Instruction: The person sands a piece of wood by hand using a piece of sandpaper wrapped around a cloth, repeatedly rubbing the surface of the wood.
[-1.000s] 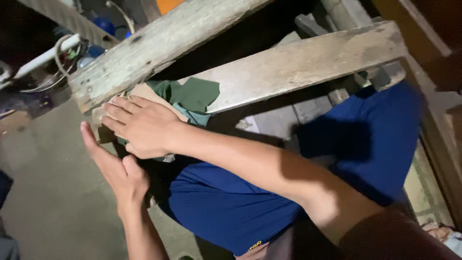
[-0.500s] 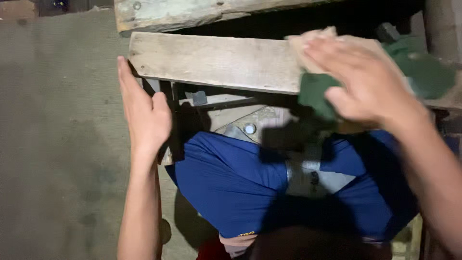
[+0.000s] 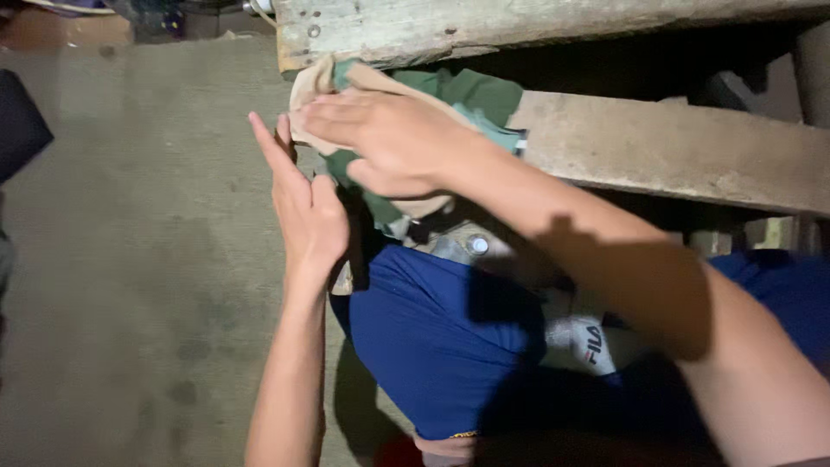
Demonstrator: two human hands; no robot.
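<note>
My right hand [image 3: 389, 138] lies palm down on a crumpled green and tan cloth [image 3: 467, 93], pressing it onto the left end of a worn wooden plank [image 3: 674, 151]. My left hand [image 3: 303, 203] is held flat and upright against the plank's end, just left of the cloth, its fingers straight and together, holding nothing. Below both hands are my knees in blue shorts [image 3: 432, 337].
A second rough plank [image 3: 519, 26] runs across the top, just above the cloth. Grey concrete floor [image 3: 130, 259] fills the left side. A dark object [image 3: 19, 125] sits at the left edge, and clutter lies at the top left corner.
My right hand has slid the cloth from the plank's right part to its left end. My left hand stays at the plank's end.
</note>
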